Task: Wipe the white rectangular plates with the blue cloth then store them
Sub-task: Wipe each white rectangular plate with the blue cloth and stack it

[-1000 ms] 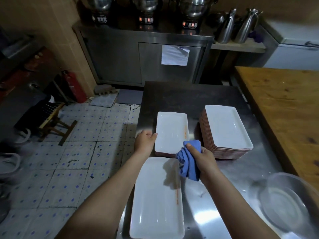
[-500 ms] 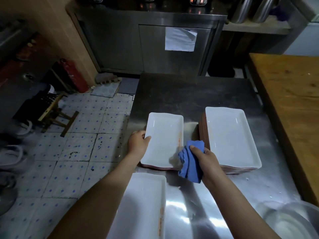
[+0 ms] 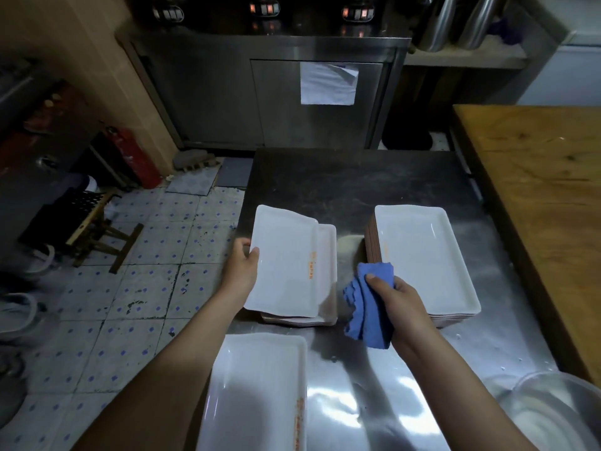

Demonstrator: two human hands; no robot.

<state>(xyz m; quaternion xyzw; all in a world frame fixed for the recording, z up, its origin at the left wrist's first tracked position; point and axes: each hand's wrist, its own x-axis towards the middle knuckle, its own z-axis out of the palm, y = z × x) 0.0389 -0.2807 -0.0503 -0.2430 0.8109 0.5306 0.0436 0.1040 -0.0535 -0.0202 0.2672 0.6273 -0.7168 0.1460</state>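
Red extinguisher (image 3: 136, 157) beside wooden stool (image 3: 97, 236).

White plates (image 3: 283, 265), blue cloth (image 3: 367, 307), blue-dotted floor tiles (image 3: 130, 288).

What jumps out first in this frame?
The blue cloth bunched in the right hand at centre, beside the tall stack of white plates. The left hand grips a plate above a low stack on the steel table.
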